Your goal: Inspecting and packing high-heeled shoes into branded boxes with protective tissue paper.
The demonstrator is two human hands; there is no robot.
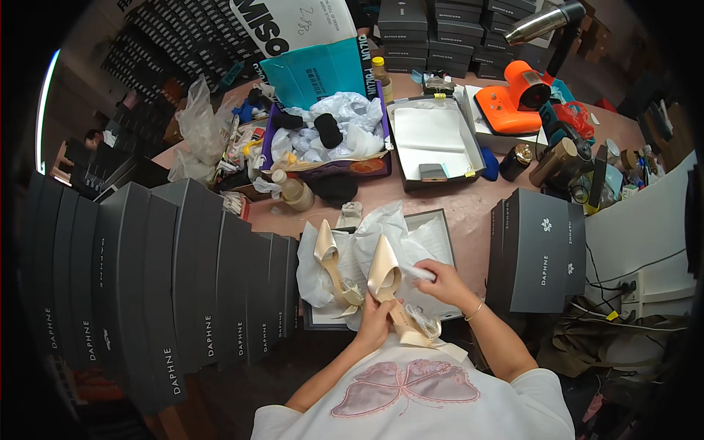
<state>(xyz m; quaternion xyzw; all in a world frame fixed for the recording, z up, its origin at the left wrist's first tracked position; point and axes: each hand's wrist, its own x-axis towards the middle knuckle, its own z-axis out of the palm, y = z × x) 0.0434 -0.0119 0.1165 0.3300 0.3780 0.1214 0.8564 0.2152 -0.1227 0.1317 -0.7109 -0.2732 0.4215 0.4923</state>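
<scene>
Left hand: your left hand [375, 323] is closed around the heel end of the cream satin shoe [386, 282], low in the centre of the frame; keep that grip on the sole side so the satin stays unmarked.
Right hand: your right hand [440, 282] pinches a wad of white tissue [419, 272] just right of the shoe's opening; hold the wad compact and guide it in along the toe rather than forcing it.
Second shoe: the other cream shoe [331, 268] lies just left, toe up, on the crumpled wrapping paper [381, 227].
Open box: the open shoe box [440, 242] sits under both shoes; work above it so the straps fall on paper.
Neighbours: dark closed boxes [176, 271] crowd the left of the frame; keep your elbow off them.
</scene>
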